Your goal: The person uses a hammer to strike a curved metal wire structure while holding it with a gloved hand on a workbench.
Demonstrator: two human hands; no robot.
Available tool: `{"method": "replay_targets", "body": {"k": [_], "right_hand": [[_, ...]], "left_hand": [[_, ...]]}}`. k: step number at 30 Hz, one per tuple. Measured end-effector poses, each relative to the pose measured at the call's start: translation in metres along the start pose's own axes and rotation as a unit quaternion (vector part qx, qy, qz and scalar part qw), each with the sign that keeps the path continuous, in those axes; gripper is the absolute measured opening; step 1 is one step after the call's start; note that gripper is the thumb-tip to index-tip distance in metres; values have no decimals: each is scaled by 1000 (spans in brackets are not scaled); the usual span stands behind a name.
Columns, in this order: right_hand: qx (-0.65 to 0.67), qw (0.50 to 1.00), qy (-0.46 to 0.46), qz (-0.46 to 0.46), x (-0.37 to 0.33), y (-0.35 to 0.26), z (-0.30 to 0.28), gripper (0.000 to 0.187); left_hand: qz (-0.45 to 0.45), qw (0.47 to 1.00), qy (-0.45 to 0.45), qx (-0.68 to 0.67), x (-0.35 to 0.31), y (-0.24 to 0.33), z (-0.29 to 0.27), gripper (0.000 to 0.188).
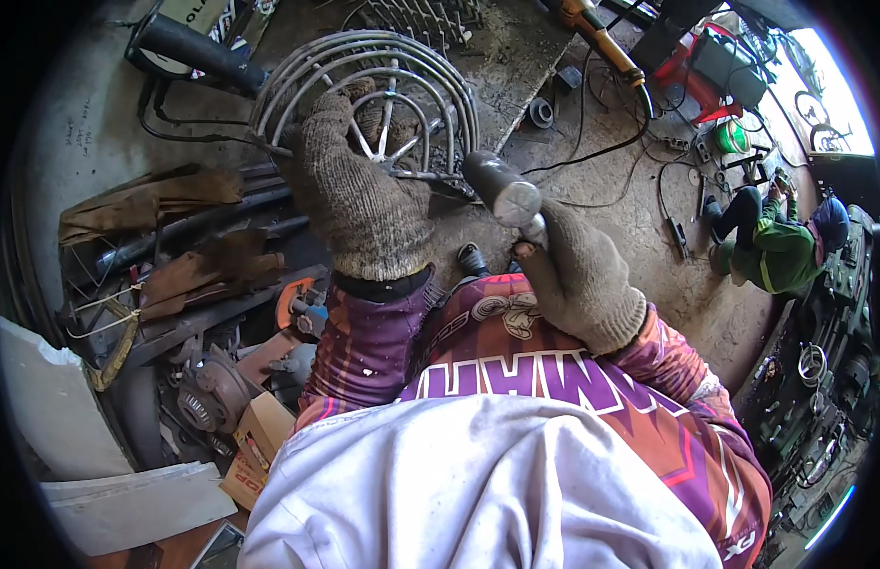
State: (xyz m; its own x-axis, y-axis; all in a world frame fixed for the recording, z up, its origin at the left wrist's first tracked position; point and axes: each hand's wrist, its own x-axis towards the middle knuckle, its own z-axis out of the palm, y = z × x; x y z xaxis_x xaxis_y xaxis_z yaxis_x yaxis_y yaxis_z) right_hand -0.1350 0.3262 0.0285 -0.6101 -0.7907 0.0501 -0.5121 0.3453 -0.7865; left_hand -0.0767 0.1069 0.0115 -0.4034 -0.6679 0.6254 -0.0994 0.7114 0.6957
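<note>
The wire cage [389, 116], a bowl of concentric rings joined by spokes, is in front of the person at the top of the view, over the dark worktop [516, 66]. The gloved left hand [364, 194] reaches over its near rim, fingers curled around the inner bars, the tips partly hidden. The gloved right hand [592, 280] has its fingers wrapped around the handle of a hammer [506, 190], whose head is just beside the cage's right edge.

At lower left, a cardboard box [261, 429] stands open with small items inside, too dim to tell apart. Above it are an orange clamp [292, 302] and brown cloth [155, 201] draped over metal stock; white boards [146, 507] lean and lie beside the box.

A black tube [198, 49] reaches close to the cage's left side. Upper right, an orange tool [603, 45] trails a black cable across the worktop's edge. Beyond are a red chair [685, 81] bearing a grey machine [729, 71], a green spool [733, 138] and a crouching co-worker [783, 248].
</note>
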Motion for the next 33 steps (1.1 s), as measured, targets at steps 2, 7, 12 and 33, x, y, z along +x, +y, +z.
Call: {"method": "replay_targets", "body": {"k": [2, 7, 12, 33], "right_hand": [[-5, 1000, -12, 2, 2, -1, -1, 43], [49, 986, 92, -127, 1, -4, -10, 40], [163, 979, 86, -93, 0, -4, -5, 33], [168, 980, 72, 84, -5, 44, 9, 26]], "left_hand": [[-49, 996, 2, -68, 1, 0, 1, 33], [-225, 940, 23, -254, 8, 2, 3, 28], [-379, 830, 88, -399, 20, 8, 4, 21], [-493, 656, 75, -567, 49, -31, -49, 33]]}}
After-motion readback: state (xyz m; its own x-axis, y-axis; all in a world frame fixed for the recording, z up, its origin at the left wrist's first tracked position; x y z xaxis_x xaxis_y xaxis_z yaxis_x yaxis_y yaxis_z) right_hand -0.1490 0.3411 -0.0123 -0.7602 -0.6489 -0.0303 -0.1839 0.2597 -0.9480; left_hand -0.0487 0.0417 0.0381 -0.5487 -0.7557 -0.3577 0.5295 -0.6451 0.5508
